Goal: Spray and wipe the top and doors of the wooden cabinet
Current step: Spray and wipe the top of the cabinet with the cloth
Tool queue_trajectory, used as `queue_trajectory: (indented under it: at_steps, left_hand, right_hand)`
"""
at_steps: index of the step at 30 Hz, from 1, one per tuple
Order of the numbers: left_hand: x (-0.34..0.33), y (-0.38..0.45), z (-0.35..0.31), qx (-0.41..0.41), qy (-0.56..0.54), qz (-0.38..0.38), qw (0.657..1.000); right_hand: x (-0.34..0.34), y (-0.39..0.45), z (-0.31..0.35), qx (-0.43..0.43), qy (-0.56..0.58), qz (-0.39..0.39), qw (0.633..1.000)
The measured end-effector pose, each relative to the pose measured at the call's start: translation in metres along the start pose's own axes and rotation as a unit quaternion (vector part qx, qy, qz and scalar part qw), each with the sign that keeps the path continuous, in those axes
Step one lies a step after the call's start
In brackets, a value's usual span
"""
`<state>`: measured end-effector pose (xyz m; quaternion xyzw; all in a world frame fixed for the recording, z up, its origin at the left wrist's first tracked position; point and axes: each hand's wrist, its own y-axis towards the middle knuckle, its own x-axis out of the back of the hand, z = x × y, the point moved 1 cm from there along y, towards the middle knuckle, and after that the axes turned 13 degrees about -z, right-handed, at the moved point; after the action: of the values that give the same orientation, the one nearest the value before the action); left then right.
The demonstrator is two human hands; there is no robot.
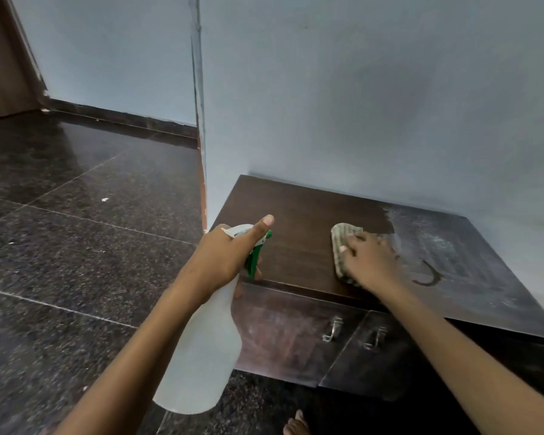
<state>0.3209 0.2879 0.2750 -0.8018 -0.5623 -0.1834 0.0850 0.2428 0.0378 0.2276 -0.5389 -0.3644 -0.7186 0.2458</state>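
Your left grip point(230, 255) was wrapped round the spray bottle point(201, 356); your right grip point(371, 262), fingers spread, pressed the cloth point(341, 246) on the cabinet top point(296, 208). You probably needed overlapping strokes into the dusty patch point(453, 246) right of it.

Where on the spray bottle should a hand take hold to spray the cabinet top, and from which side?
Grip the spray bottle where it tapers under its head, coming from behind, opposite the nozzle. The body looks too wide to wrap. At the taper the green trigger is within reach, as the left hand shows.
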Motion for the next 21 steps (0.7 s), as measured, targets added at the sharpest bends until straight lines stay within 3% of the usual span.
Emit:
queue_trajectory:
  at_steps: [5,11,17,21]
  left_hand:
    - [-0.015,-0.001,-0.012,-0.015,0.003,0.023,1.000]
    - [-0.025,0.002,-0.022,-0.009,0.016,0.030,0.999]
    - [-0.039,0.007,-0.031,-0.009,0.022,0.053,0.998]
    - [-0.048,0.010,-0.036,0.000,0.020,0.069,0.997]
  right_hand:
    - [-0.012,-0.021,0.011,0.033,-0.044,-0.082,0.995]
    - [-0.013,-0.021,-0.027,0.054,0.013,-0.025,0.998]
    - [0.000,-0.040,-0.067,-0.054,-0.034,-0.032,0.997]
    - [-0.004,-0.043,-0.060,-0.039,-0.046,-0.018,0.998]
